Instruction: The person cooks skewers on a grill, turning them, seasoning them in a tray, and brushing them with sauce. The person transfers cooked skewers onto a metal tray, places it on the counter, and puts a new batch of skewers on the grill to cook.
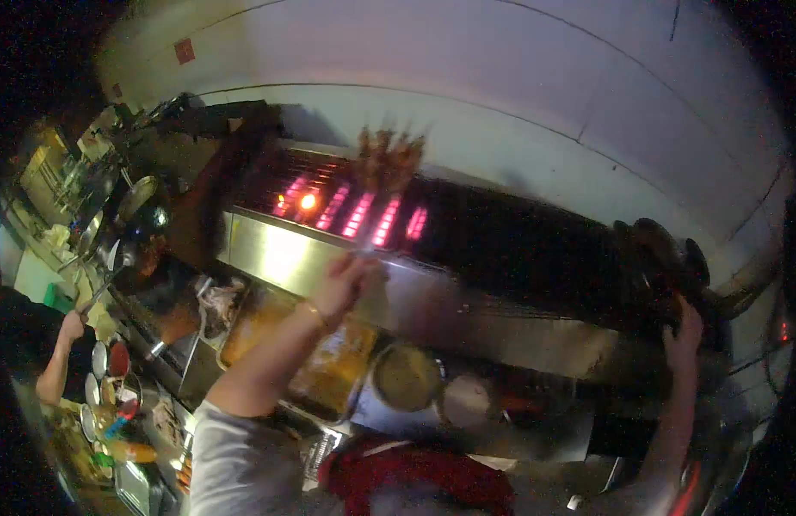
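My left hand [348, 282] is closed around the lower ends of a bunch of skewers [389, 159], blurred by motion. Their browned, food-covered ends point up and away, above the glowing grill [359, 211]. Far to the right, my right hand [684, 334] is raised beside several dark round-topped objects [656, 254] near the wall. Its thumb stands away from the other fingers, which blend into the dark. Whether it grips one of these objects is too dark to make out.
A metal ledge [277, 249] runs along the grill's front. Below stand a tray of orange-brown liquid [338, 370], a round pot [407, 377] and a pale round container [467, 401]. At left, a co-worker's hand [73, 327] holds a utensil near a wok [144, 232] and small bowls [118, 359].
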Available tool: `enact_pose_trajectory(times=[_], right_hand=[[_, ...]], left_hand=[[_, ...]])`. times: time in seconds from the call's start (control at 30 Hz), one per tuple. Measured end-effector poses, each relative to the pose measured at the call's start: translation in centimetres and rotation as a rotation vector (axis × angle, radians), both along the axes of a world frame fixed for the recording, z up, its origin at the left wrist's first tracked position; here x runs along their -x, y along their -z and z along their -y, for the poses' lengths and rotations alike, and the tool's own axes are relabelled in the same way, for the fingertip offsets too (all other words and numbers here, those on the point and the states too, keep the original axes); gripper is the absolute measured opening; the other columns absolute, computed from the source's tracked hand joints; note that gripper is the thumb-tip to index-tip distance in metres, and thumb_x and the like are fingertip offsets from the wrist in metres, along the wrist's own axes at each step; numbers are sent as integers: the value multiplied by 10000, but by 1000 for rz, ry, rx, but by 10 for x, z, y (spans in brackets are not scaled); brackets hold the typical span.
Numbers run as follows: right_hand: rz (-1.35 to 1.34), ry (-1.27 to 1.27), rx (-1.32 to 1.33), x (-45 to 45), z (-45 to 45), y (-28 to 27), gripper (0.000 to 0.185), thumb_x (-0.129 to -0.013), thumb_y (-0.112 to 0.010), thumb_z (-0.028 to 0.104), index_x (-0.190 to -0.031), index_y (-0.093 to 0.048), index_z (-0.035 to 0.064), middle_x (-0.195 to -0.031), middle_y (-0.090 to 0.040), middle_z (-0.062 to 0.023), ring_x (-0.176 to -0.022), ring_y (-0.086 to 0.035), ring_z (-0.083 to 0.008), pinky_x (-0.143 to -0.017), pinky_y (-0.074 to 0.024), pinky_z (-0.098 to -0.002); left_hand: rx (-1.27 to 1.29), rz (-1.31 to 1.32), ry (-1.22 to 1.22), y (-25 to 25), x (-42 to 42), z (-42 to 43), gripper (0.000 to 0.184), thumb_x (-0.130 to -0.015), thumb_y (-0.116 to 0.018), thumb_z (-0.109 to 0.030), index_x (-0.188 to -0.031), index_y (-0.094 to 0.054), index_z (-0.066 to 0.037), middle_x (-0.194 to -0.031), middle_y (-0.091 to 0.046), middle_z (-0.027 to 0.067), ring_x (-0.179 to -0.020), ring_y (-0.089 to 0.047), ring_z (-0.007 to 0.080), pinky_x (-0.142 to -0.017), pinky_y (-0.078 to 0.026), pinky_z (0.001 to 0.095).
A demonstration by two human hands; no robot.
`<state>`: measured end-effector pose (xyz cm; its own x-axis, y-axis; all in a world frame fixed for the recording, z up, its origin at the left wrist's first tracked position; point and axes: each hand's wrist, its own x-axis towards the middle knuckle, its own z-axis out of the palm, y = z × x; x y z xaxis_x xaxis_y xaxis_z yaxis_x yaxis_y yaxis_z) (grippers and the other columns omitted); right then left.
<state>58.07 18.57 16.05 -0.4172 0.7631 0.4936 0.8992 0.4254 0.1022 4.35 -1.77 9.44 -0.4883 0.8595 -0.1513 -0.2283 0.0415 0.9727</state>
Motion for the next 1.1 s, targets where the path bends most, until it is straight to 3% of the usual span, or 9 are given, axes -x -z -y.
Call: enact_pose_trajectory(times=[0.13,0.3,0.47,0.57,0.63,0.73,0.87,0.97,1.1], right_hand=[[-220,-76,-149,71,36,7,509,-713,-584,23,-1206,-461,63,-1155,-503,-153,-1103,-440,-320,-958,-324,-398],[-57,-323,36,230,95,8,348,-662,-619,50,-1005,-559,45,-1042,-537,-136,-1027,-480,-304,-909,-365,-383],[-426,-551,294,420,121,-8,198,-700,-676,155,-685,-523,30,-680,-541,-93,-599,-527,-222,-543,-426,-305],[-578,-689,234,527,88,12,157,-683,-639,159,-684,-562,23,-585,-562,-116,-518,-547,-242,-504,-420,-363],[-180,-693,221,564,54,51,410,-662,-630,156,-1059,-552,90,-1045,-543,-181,-970,-521,-311,-816,-380,-474],[-142,-613,268,580,73,60,612,-714,-575,122,-1300,-400,138,-1367,-263,-237,-1262,-248,-384,-1039,-161,-471],[-407,-810,-42,537,122,80,524,-739,-541,73,-1251,-431,59,-1297,-373,-193,-1205,-336,-355,-990,-256,-466],[-208,-817,-61,476,139,135,435,-727,-560,67,-1158,-499,71,-1200,-459,-132,-1123,-408,-318,-937,-312,-437],[-50,-814,-11,434,127,175,382,-701,-572,74,-1081,-549,93,-1109,-513,-123,-1066,-449,-308,-910,-324,-463]], left_hand=[[157,85,101,54,93,32,177,-895,-462,-189,-1020,-546,-95,-657,-505,-15,-473,-410,66,-379,-332,196],[96,411,318,70,124,35,196,-893,-442,-162,-1048,-513,-65,-714,-545,19,-475,-388,62,-386,-300,191],[31,580,464,88,141,31,206,-908,-434,-176,-1080,-492,-80,-828,-584,41,-572,-463,77,-432,-352,202],[14,710,437,87,134,41,222,-902,-454,-229,-1073,-488,-92,-902,-590,41,-657,-523,107,-512,-406,230],[-5,750,325,84,126,60,257,-890,-475,-289,-1067,-486,-103,-915,-582,25,-721,-549,130,-572,-432,259],[-157,779,130,105,133,118,297,-867,-504,-336,-1062,-499,-113,-881,-560,5,-750,-555,146,-600,-440,286],[-167,809,-214,141,125,212,271,-853,-522,-289,-1052,-531,-106,-795,-528,-5,-718,-553,146,-588,-434,285],[-296,800,-265,206,101,275,231,-844,-530,-222,-1033,-547,-90,-810,-559,13,-729,-562,145,-606,-447,286],[-128,539,-455,173,60,257,268,-856,-515,-164,-1100,-525,-54,-978,-599,75,-827,-583,177,-709,-478,301]])
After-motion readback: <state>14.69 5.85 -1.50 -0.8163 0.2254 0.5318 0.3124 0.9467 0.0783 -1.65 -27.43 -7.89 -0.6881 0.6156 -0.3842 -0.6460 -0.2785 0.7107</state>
